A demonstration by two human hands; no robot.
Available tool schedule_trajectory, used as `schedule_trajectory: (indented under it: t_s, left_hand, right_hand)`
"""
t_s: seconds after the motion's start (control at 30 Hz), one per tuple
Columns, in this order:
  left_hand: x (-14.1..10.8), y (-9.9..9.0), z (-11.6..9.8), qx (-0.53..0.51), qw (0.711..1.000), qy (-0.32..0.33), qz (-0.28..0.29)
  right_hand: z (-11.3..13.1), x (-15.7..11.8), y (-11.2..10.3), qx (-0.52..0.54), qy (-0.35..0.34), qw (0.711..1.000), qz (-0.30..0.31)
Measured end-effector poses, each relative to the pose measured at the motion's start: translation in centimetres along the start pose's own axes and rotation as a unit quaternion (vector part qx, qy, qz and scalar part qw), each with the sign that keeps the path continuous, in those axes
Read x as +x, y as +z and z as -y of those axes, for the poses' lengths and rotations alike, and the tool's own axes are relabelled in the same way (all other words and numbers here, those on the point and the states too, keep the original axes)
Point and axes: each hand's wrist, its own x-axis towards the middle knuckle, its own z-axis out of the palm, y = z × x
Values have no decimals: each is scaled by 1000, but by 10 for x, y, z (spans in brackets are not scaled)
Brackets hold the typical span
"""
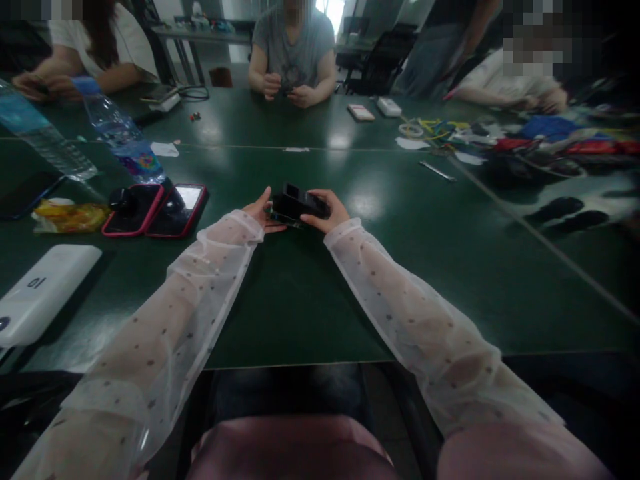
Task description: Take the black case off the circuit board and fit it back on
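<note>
Over the middle of the green table (300,287) is a small black box-shaped device (300,202) with a squarish recess on its top. My right hand (330,212) grips its right end, thumb on the near side and fingers over the far side. At the device's left end is my left hand (263,212), thumb raised and fingers stretched out along the underside. Whether those fingers touch it I cannot tell. Something with a hint of green shows under the device's left part, too small to name.
Left are two red-cased phones (177,210), a yellow packet (70,217), a white power bank (47,293) and tilted-looking water bottles (123,137). A wrench-like metal tool (437,171) and piled cables (435,130) lie right. Several people sit across the table.
</note>
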Motion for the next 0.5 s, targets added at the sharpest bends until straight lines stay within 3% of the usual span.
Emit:
schedule_trajectory:
  t_s: [0.23,0.33,0.5]
  left_hand:
    - [-9,9,-6,3,1000,-20,-18]
    - [-11,12,-7,0,999,-25,-23]
    - [-9,11,-6,-17,999,-20,-25]
  right_hand:
    - [-12,10,-22,3,-9,995,-101]
    - [-22,12,-30,-48,-13,988,-148]
    - [-39,8,-37,-167,-8,974,-154]
